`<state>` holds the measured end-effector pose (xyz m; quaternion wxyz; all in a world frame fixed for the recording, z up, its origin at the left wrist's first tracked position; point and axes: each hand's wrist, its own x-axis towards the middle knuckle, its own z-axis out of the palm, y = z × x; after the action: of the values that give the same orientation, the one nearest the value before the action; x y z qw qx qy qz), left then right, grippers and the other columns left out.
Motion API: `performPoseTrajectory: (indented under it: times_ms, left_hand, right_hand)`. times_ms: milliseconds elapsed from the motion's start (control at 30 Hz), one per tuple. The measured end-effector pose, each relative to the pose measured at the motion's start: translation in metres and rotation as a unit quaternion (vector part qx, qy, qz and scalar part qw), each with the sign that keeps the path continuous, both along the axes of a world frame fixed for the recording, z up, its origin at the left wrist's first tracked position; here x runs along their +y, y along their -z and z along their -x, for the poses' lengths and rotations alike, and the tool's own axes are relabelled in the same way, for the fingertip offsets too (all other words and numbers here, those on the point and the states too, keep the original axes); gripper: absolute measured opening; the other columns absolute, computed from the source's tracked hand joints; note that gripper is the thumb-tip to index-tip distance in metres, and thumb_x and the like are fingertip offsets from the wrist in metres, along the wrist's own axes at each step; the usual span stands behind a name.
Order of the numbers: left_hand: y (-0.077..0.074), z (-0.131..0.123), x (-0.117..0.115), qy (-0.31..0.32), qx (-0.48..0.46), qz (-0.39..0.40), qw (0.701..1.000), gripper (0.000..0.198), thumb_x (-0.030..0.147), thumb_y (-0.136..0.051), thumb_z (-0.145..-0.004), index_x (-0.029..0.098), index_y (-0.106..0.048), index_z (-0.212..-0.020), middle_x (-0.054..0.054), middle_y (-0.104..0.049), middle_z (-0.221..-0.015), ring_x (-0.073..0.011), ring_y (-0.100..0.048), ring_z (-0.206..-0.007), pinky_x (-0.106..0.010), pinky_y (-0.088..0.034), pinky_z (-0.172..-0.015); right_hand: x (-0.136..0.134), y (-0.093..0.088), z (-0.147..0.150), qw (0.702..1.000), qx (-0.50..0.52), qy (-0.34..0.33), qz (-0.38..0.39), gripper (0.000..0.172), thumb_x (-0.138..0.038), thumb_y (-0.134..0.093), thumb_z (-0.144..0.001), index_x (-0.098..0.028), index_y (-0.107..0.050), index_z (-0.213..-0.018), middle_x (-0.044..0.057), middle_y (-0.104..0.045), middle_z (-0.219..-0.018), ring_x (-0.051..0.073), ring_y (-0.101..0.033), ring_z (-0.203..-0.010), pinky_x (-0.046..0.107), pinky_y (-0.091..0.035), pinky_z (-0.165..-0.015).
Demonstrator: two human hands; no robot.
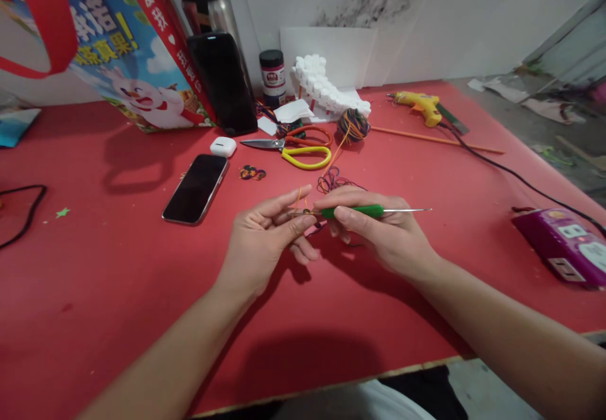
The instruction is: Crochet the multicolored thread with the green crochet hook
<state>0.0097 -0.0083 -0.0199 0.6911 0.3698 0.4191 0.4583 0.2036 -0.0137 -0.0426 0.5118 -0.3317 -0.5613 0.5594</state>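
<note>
My right hand (379, 230) is closed around the green handle of a crochet hook (360, 211); one thin metal end points right, the other reaches left to my left hand. My left hand (272, 230) pinches a small dark piece of yarn work (307, 212) between thumb and fingers, with an orange strand looped up over the raised index finger. Loose multicoloured yarn (331, 181) lies just behind my hands. It appears to lead to a yarn ball (353, 127) further back. A small finished-looking curl of yarn work (252, 172) rests on the table to the left.
Scissors (303, 148) with red and yellow handles lie behind my hands. A phone (196, 189) and a white earbud case (223, 147) sit left; another phone (221, 82) stands upright. A yellow glue gun (419, 105) lies back right, a purple power box (558, 246) at right, all on the red table (142, 319).
</note>
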Motion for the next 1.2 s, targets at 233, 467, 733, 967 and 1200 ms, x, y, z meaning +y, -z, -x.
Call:
performPoseTrajectory:
  times_ms: [233,467,733,967,1200]
  left_hand:
    - [0.001,-0.002,0.0,-0.021,-0.031,0.043,0.998,0.047,0.014,-0.095,-0.069,0.019,-0.083,-0.114,-0.003,-0.084,-0.079,-0.0199,-0.081,-0.063,-0.022,-0.067,-0.06]
    - [0.001,-0.001,0.0,-0.023,-0.047,0.023,0.998,0.034,0.014,-0.093,-0.074,0.02,-0.085,-0.107,-0.005,-0.085,-0.084,-0.0191,-0.083,-0.071,-0.024,-0.069,-0.073]
    - [0.003,-0.003,-0.002,-0.006,-0.085,-0.001,0.996,0.028,0.017,-0.09,-0.08,0.024,-0.086,-0.107,-0.004,-0.086,-0.094,-0.0199,-0.084,-0.08,-0.025,-0.069,-0.08]
    - [-0.002,-0.001,-0.003,0.006,-0.075,0.001,0.997,0.034,0.014,-0.09,-0.078,0.022,-0.085,-0.111,-0.004,-0.086,-0.091,-0.0214,-0.084,-0.079,-0.028,-0.069,-0.079]
    - [-0.001,-0.003,-0.004,0.01,-0.086,-0.002,0.996,0.027,0.034,-0.089,-0.082,0.022,-0.086,-0.106,-0.007,-0.086,-0.094,-0.0228,-0.083,-0.076,-0.031,-0.069,-0.077]
  right_hand:
    - [-0.001,0.003,0.0,1.0,0.009,-0.001,0.017,0.018,-0.03,-0.074,-0.098,-0.028,-0.085,-0.113,0.002,-0.071,-0.08,0.011,-0.057,-0.062,0.027,-0.042,-0.054]
    - [0.0,0.004,0.0,0.999,0.026,0.004,0.028,0.018,-0.032,-0.074,-0.099,-0.032,-0.085,-0.114,0.0,-0.069,-0.077,0.011,-0.054,-0.062,0.027,-0.041,-0.054]
    - [-0.002,0.002,0.003,0.997,0.057,0.024,0.046,0.019,-0.031,-0.073,-0.1,-0.031,-0.085,-0.115,0.0,-0.07,-0.077,0.009,-0.051,-0.059,0.023,-0.042,-0.051]
    - [-0.005,-0.006,0.003,1.0,0.013,0.004,-0.005,0.024,-0.032,-0.064,-0.106,-0.025,-0.081,-0.12,0.003,-0.077,-0.086,0.011,-0.064,-0.061,0.023,-0.054,-0.054]
    - [-0.004,-0.012,-0.001,0.999,0.001,-0.023,-0.024,0.022,-0.031,-0.063,-0.106,-0.023,-0.079,-0.118,0.005,-0.079,-0.095,0.009,-0.065,-0.057,0.024,-0.054,-0.053]
